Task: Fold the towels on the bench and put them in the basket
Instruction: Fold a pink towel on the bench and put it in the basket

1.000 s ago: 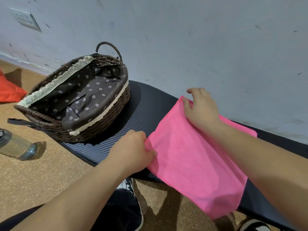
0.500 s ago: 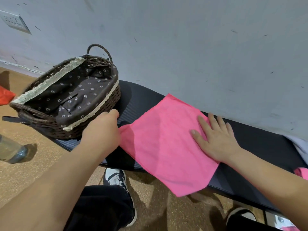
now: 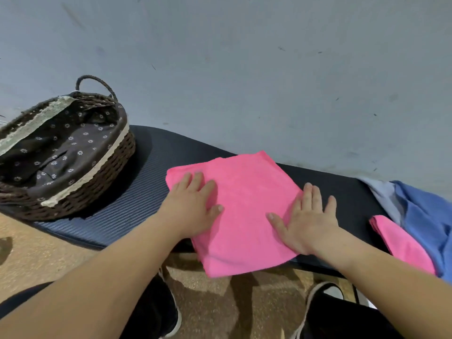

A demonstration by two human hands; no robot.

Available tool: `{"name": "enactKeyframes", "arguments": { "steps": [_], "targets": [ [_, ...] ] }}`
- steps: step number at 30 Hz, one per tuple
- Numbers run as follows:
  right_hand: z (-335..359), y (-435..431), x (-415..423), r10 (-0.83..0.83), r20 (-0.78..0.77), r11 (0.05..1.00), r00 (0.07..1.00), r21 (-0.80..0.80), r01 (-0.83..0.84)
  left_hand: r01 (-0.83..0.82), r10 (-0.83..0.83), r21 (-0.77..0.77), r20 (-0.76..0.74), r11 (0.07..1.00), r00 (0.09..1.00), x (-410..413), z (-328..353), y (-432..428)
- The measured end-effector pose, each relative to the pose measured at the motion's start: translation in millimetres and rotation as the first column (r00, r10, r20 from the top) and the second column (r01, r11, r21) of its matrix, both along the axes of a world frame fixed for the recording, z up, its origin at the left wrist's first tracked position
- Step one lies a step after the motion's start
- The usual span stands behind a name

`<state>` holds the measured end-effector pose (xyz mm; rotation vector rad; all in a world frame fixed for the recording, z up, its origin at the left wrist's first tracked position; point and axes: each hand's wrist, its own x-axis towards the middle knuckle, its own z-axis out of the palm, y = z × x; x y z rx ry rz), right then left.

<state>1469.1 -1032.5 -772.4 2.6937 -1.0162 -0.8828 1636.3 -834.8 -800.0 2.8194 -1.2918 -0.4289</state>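
While folded into a flat pink rectangle, the pink towel lies on the dark bench, near edge overhanging. Left hand and right hand press it, fingers straight. Lined wicker basket sits left; more towels piled right.

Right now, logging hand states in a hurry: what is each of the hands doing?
Left hand: open, flat on the pink towel.
Right hand: open, flat on the same towel.
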Motion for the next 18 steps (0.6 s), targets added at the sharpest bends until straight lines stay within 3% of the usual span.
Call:
{"name": "enactKeyframes", "arguments": {
  "steps": [3, 10, 15, 18],
  "targets": [
    [14, -3, -20, -0.023, -0.064, 1.000, 0.998, 0.007, 0.024, 0.031, -0.032, 0.033, 0.043, 0.999, 0.999, -14, -6, -21],
    [6, -11, -47, 0.189, 0.170, 0.922, 0.967, 0.309, -0.235, -0.031, 0.031, 0.061, -0.002, 0.998, 1.000, -26, -12, -46],
    [-22, -12, -54, 0.145, 0.182, 0.924, 0.972, 0.327, -0.199, 0.009, -0.009, -0.047, 0.010, 0.999, 1.000, -13, -12, -55],
    [-29, -15, -50, 0.062, 0.211, 0.938, 0.976, 0.322, -0.130, 0.173, -0.170, -0.072, 0.046, 0.982, 0.984, -32, 4, -65]
  ]
}}
